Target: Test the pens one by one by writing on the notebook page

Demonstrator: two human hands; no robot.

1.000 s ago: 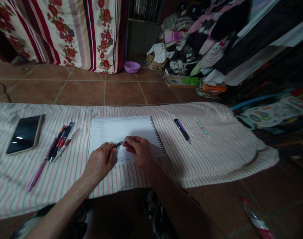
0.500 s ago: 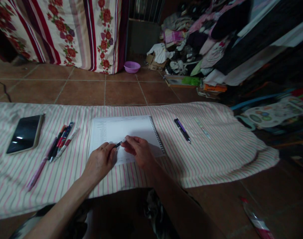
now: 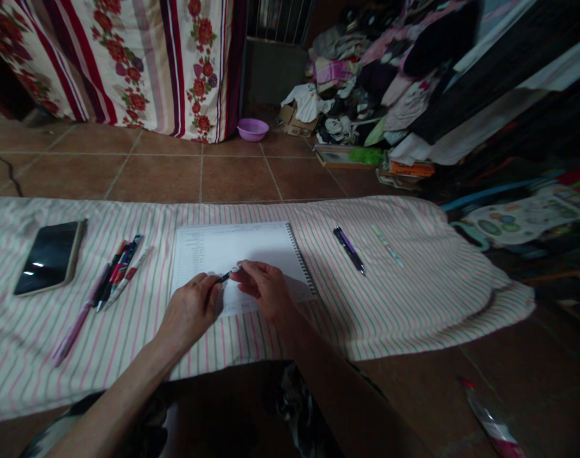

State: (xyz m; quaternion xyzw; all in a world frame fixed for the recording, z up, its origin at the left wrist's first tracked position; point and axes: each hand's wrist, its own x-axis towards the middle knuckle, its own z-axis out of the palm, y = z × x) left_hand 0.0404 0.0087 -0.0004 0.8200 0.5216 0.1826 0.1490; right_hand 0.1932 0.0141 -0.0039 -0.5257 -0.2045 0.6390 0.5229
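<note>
Over the near edge of a spiral-bound notebook (image 3: 233, 245), both my hands meet on one small dark pen (image 3: 226, 277). My left hand (image 3: 192, 308) pinches its near end, fingers closed. My right hand (image 3: 266, 289) pinches its far, pale tip, fingers curled. The notebook lies open on a pink-striped cloth (image 3: 414, 286) spread over the tiled floor.
A phone (image 3: 49, 256) lies at the cloth's left, with several pens (image 3: 116, 270) beside it and a pink pen (image 3: 75, 327) nearer. A purple pen (image 3: 348, 249) and a pale pen (image 3: 388, 245) lie right of the notebook. Clothes pile (image 3: 366, 83) and purple bowl (image 3: 252, 128) stand behind.
Both hands stay on the small pen. My right hand's fingers have shifted slightly along it; nothing else has moved.
</note>
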